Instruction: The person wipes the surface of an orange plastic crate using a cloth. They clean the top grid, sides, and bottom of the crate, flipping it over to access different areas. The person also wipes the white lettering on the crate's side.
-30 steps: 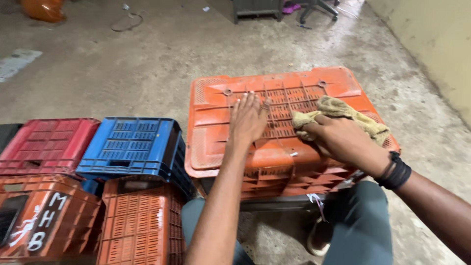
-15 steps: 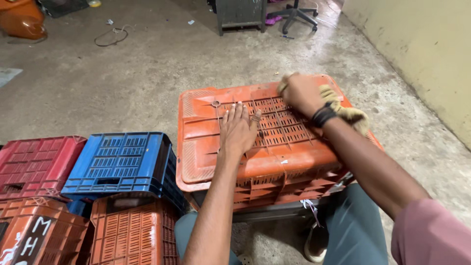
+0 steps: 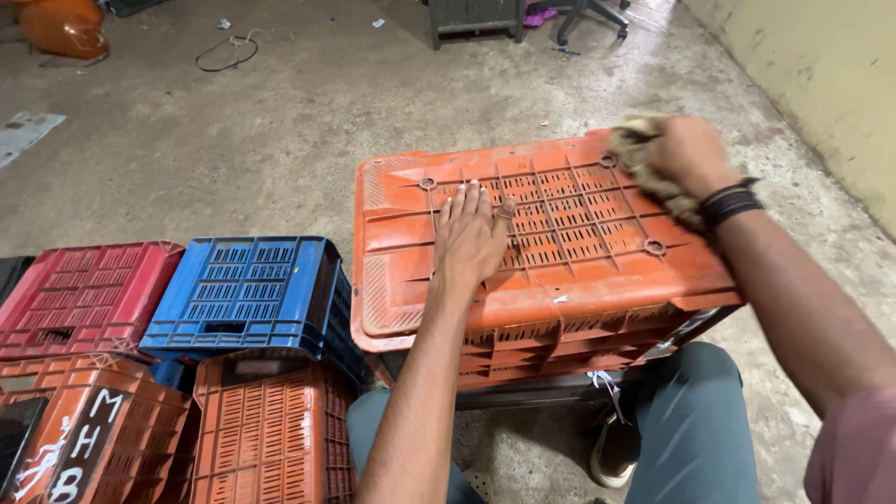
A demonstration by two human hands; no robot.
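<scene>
Since half a second ago the right hand (image 3: 686, 149) has slid with its rag from the far middle of the crate to the far right corner; the left hand has not shifted. Head view, the only one: an upturned orange crate (image 3: 560, 271) sits in front of the person, its slatted base facing up, raised on something dark beneath that is mostly hidden. The left hand (image 3: 469, 238) lies flat on the base near the middle, fingers spread and released, palm pressing down, gripping nothing. The right hand is clenched around a bunched tan rag (image 3: 644, 163), which touches the crate's far right corner; a dark band circles that wrist. The right forearm crosses over the crate's right edge and hides part of it. To the left, just beside the orange crate, a blue crate (image 3: 247, 289) rests on top of another orange crate (image 3: 266, 429); a red crate (image 3: 84, 294) lies next to the blue one, above a lettered orange crate (image 3: 75, 434). The person's grey-trousered knees (image 3: 691, 420) show below, with a shoe between them. Bare concrete floor (image 3: 280, 121) stretches beyond, with a loop of wire (image 3: 229, 51), an orange object in the far left corner, chair legs (image 3: 588, 14) at the top and a pale wall (image 3: 821, 75) on the right.
</scene>
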